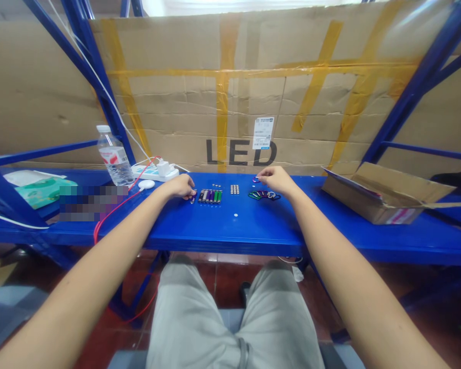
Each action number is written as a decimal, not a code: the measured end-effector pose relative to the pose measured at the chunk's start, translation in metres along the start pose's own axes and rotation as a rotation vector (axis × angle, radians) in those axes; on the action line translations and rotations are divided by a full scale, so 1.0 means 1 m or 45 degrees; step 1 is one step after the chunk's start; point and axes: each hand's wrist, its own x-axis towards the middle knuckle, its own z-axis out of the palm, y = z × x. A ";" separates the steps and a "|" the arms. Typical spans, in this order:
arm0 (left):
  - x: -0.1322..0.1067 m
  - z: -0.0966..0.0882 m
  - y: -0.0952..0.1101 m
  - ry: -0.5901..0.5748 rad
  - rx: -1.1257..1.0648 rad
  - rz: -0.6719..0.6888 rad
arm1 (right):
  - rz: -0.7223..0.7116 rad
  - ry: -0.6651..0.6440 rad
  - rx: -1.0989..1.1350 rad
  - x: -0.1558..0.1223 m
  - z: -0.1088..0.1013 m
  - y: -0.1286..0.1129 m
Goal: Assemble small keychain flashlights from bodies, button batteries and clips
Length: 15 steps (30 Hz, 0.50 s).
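Note:
My left hand (182, 185) rests on the blue shelf top (230, 225) with its fingers curled round a small cylinder at the left end of a row of coloured cylinders (210, 196). My right hand (275, 179) pinches a small pink ring (255, 180) just above a cluster of coloured carabiner clips (264, 195). Between the two groups lies a tidy block of small round silver cells (234, 189). A few more small pieces (215, 186) sit behind the cylinders.
A water bottle (114, 156), a white power strip (156, 172) with a red cable (111, 212) and a white puck stand at the left. An open cardboard box (384, 192) lies at the right. A taped cardboard wall marked LED (241, 152) backs the shelf.

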 end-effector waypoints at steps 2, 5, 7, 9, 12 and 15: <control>0.002 0.000 0.000 -0.007 -0.021 -0.001 | -0.001 -0.004 0.003 0.000 0.000 0.001; 0.004 0.000 0.001 -0.008 -0.060 0.001 | -0.007 -0.008 0.003 0.000 0.000 0.001; 0.006 0.001 0.002 -0.003 -0.075 -0.010 | -0.007 -0.011 -0.001 0.000 0.000 0.001; 0.007 0.002 0.003 -0.001 -0.070 -0.018 | -0.005 -0.012 -0.006 0.000 0.000 0.001; 0.009 0.002 0.004 -0.002 -0.036 -0.009 | -0.001 -0.008 -0.010 -0.001 0.000 0.000; 0.010 0.002 0.005 -0.005 -0.007 0.000 | 0.000 -0.015 -0.019 -0.002 -0.001 -0.002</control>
